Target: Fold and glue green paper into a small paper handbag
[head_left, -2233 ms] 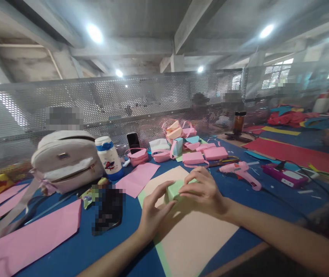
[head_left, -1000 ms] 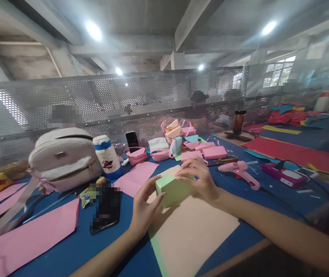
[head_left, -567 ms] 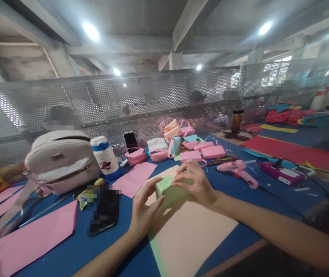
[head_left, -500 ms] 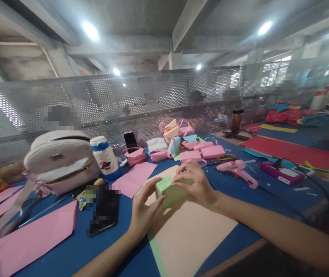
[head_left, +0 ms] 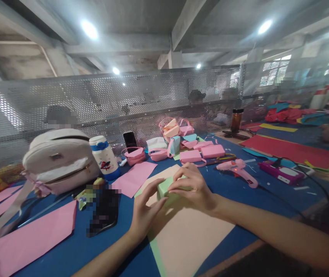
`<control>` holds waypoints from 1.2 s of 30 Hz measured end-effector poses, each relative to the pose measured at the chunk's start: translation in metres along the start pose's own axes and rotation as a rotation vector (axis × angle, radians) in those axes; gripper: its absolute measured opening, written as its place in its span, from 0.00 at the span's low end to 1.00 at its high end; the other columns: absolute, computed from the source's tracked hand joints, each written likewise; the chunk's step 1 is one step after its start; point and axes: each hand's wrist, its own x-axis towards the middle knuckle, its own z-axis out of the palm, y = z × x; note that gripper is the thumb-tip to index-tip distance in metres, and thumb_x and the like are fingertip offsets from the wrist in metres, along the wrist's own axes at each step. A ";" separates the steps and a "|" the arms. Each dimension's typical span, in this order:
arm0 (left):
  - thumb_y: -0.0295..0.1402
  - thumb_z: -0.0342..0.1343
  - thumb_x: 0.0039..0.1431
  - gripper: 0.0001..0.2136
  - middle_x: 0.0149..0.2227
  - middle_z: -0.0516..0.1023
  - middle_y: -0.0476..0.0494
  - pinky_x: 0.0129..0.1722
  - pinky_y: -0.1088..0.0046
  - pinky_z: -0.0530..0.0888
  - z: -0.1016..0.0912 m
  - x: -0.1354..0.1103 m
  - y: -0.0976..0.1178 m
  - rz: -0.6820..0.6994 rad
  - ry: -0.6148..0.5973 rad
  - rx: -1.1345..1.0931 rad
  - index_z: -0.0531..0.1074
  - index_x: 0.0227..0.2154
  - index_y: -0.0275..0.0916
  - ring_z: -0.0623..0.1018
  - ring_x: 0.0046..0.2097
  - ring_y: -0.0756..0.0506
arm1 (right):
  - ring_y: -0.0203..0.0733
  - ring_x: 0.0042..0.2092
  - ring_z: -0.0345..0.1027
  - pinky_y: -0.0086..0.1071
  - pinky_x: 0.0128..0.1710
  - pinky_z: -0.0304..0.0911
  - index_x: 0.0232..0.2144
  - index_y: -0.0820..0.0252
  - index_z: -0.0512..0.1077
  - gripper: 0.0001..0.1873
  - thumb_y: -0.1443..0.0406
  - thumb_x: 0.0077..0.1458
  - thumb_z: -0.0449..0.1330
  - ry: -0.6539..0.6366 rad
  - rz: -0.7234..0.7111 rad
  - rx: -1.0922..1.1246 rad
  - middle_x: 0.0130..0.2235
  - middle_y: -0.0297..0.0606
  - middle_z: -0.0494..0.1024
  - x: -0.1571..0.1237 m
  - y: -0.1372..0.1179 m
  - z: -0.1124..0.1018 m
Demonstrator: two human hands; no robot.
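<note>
Between both hands is a small light-green paper box (head_left: pixel 163 187), just above a peach paper sheet (head_left: pixel 193 238). My left hand (head_left: pixel 145 207) grips its left end, thumb below and fingers above. From the right, my right hand (head_left: pixel 192 186) pinches the box near its front corner and hides much of that side. A strip of green paper (head_left: pixel 156 252) shows under the peach sheet's left edge. Behind my hands lie folded pink paper boxes (head_left: pixel 190 156), one with a strip handle.
A pink hot glue gun (head_left: pixel 236 169) with a cord lies to the right, near a purple-and-white device (head_left: pixel 281 172). At left stand a backpack (head_left: pixel 63 161) and a bottle (head_left: pixel 105 157), with a dark phone (head_left: pixel 106 211) in front. A perforated metal screen (head_left: pixel 153 96) runs behind.
My right hand's fingers have slid slightly left and down over the green box, covering more of its front. The left hand stays almost in place.
</note>
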 end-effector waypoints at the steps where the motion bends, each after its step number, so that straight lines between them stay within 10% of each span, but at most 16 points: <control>1: 0.34 0.63 0.60 0.19 0.52 0.80 0.43 0.52 0.67 0.76 0.000 0.000 0.000 0.001 -0.008 0.002 0.73 0.54 0.46 0.80 0.51 0.42 | 0.43 0.41 0.66 0.40 0.45 0.60 0.36 0.51 0.81 0.06 0.59 0.61 0.64 -0.002 -0.006 -0.001 0.34 0.35 0.77 -0.001 0.001 0.001; 23: 0.37 0.62 0.60 0.17 0.48 0.82 0.42 0.48 0.67 0.77 0.001 0.001 0.005 -0.014 -0.010 0.015 0.74 0.52 0.44 0.81 0.48 0.41 | 0.44 0.42 0.66 0.41 0.44 0.59 0.39 0.49 0.79 0.04 0.63 0.63 0.63 -0.042 -0.211 -0.117 0.36 0.33 0.80 0.002 -0.003 0.000; 36: 0.38 0.65 0.57 0.20 0.52 0.80 0.41 0.53 0.63 0.78 0.005 0.006 -0.007 -0.176 0.097 -0.235 0.74 0.51 0.43 0.80 0.52 0.40 | 0.44 0.38 0.66 0.39 0.41 0.61 0.33 0.53 0.80 0.06 0.63 0.63 0.63 0.086 -0.025 -0.098 0.34 0.36 0.78 0.014 0.001 -0.011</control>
